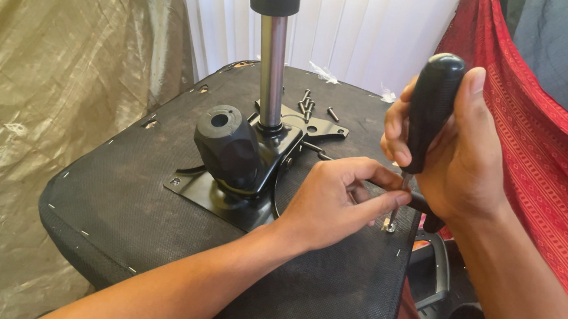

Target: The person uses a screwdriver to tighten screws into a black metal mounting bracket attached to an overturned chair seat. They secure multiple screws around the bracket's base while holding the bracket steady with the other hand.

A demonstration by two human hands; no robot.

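Seat [145, 184], upturned, black fabric underside stapled at the edges: soft skin over a stiff board. Plate [218, 198], black steel, mid-seat, carrying the gas column [271, 68]; likely heavy and rigid. Spare bolts [310, 107], loose near the far edge, small and apt to roll. Left hand [334, 201], fingertips pinched on the shaft just above a bolt [389, 226] at the right edge. Screwdriver [433, 103], upright; its smooth, hard black handle is the place to hold. Right hand [460, 160] clenched round that handle.

Just 1 view, worn on the head, looks down and forward, close over the upturned seat base [221, 278] ahead.
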